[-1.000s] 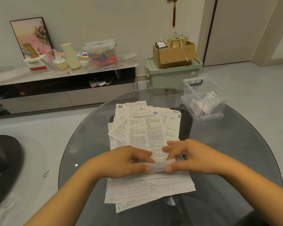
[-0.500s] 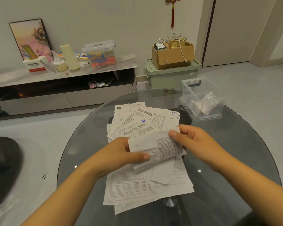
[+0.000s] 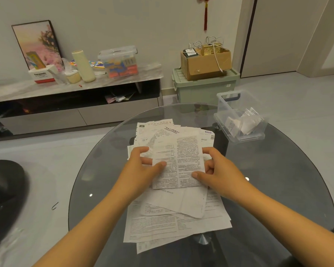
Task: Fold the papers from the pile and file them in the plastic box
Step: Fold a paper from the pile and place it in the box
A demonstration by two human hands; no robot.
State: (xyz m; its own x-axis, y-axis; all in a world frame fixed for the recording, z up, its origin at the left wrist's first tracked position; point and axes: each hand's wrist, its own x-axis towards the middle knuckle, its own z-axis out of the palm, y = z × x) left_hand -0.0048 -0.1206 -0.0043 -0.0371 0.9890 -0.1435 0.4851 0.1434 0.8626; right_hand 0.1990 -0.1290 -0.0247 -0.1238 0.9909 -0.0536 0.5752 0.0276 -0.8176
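Left hand (image 3: 143, 166) and right hand (image 3: 216, 170) pinch sheet (image 3: 178, 162) edges, squaring it to fold. Pile (image 3: 174, 218) beneath hands; box (image 3: 239, 116) beyond right hand.

One view only, from a camera worn on the person's head. It looks forward and down across a round glass table (image 3: 278, 189), with both forearms entering from the bottom edge. The left hand (image 3: 143, 166) and right hand (image 3: 218, 170) sit close to the lens, near frame centre. The papers (image 3: 174, 214) lie directly below the line of sight. The plastic box (image 3: 239, 116) stands farther off, upper right. Beyond the table the view takes in the floor, a low cabinet (image 3: 75, 87) at upper left and the wall. Wide-angle bending shows at the edges. No second view is supplied, so no overlap is reported.
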